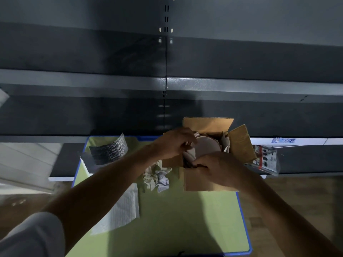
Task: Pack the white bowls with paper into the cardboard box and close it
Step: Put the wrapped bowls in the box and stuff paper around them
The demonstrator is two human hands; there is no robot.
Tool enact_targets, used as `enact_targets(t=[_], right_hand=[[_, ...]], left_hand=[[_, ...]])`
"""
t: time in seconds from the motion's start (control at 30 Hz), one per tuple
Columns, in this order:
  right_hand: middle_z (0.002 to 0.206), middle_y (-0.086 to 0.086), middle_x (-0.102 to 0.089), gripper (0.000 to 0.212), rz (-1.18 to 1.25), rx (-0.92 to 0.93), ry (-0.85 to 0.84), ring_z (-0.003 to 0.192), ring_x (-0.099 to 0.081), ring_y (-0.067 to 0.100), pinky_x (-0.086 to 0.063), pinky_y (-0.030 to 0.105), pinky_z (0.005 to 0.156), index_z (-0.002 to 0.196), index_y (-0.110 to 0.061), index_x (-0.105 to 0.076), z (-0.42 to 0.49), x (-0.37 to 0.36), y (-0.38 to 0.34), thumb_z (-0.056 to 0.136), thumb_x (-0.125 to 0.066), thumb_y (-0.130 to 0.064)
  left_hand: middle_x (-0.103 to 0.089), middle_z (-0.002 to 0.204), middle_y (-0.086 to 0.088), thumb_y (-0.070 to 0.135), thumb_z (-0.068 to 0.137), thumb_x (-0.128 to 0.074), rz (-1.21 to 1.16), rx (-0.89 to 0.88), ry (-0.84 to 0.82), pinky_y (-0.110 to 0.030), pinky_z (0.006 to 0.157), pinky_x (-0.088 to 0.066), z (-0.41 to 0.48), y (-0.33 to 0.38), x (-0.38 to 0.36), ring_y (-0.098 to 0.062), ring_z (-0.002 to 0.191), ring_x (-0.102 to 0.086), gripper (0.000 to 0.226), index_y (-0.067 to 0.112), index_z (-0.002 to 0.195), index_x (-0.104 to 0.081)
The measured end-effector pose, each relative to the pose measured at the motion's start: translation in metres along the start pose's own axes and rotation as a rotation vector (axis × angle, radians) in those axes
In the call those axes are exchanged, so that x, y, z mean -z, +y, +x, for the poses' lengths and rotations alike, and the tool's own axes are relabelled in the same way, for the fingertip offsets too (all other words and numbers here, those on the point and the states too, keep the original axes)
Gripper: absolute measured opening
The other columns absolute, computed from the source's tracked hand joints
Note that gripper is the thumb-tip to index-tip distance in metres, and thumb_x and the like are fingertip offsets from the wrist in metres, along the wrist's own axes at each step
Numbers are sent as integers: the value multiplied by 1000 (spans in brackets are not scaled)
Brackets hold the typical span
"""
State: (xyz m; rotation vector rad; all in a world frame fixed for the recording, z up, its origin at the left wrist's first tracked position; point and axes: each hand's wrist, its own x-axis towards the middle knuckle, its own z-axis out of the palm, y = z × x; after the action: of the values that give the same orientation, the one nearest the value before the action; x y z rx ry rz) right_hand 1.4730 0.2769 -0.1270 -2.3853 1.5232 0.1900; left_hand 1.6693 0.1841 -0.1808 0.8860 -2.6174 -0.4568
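- Cardboard box (196,179) stood on the far right part of the green table (176,219), all four flaps open.
- One white bowl (207,147) lay inside the box, with paper (189,154) tucked round its left and near sides. More paper showed along the right wall.
- Left hand (173,143) reached over the box's left rim, fingers curled and pinching a bit of the paper beside the bowl.
- Right hand (218,168) sat at the near rim, fingers bent inward with their tips on the paper. Too dark to tell whether they gripped it.
- A crumpled paper wad (157,178) lay on the table just left of the box.
- A flat white sheet (120,210) overhung the table's left edge, with a silvery padded sheet (109,151) at the far left corner.
- Dark shelves (111,80) stood behind, and a packaged item (265,160) hung to the right of the box.
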Motion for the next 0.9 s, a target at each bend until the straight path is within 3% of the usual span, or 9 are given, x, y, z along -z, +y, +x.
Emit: enact_targets(t=[0.07,0.17,0.3,0.43,0.53,0.67,0.9], right_hand=[[97,-12,-70,27,0,-37,26,85,-65,13,-54,33,67,101,-36,-67,-4,4,7,93,-41,-36],[92,-9,-67,25,13,-52,79,84,-63,15,-50,30,62,96,-36,-64,-5,1,18,94,-40,-35],[81,-10,-62,23,52,-32,176,78,-57,13,-50,34,58,83,-31,-60,-6,-6,16,93,-40,-35],[69,-11,-51,33,108,14,234,74,-56,14,-42,31,51,70,-28,-53,-3,-14,7,88,-29,-42],[80,-6,-62,35,115,16,249,81,-57,14,-47,35,55,79,-25,-62,-2,-14,2,90,-32,-41],[92,-10,-66,32,119,72,243,91,-58,11,-53,39,66,93,-30,-67,3,-13,-11,93,-36,-38],[107,-14,-64,22,191,263,230,98,-54,7,-51,30,78,110,-29,-67,21,-20,-54,96,-50,-28]], left_hand=[[-63,113,2,22,88,-67,-66,74,93,-35,87,-53,-8,2,10,-15,100,-61,20,20,108,-70],[-65,112,3,23,90,-63,-43,110,103,-40,86,-52,-21,7,14,-16,104,-59,18,20,106,-71],[-62,115,5,39,94,-49,-64,215,112,-35,87,-51,-50,15,6,-11,108,-54,26,27,108,-69],[-66,115,3,32,94,-51,-72,215,177,-25,93,-45,-79,41,-9,-7,112,-50,26,21,107,-71],[-59,130,8,35,96,-51,-155,305,186,-24,95,-47,-93,53,-15,-3,119,-51,28,27,118,-66],[-58,130,7,25,95,-58,-182,302,211,-16,97,-40,-95,59,-14,-1,120,-49,26,26,120,-65],[-62,123,2,26,95,-56,-68,440,316,-26,93,-49,-121,50,-13,-11,116,-53,24,18,113,-68]])
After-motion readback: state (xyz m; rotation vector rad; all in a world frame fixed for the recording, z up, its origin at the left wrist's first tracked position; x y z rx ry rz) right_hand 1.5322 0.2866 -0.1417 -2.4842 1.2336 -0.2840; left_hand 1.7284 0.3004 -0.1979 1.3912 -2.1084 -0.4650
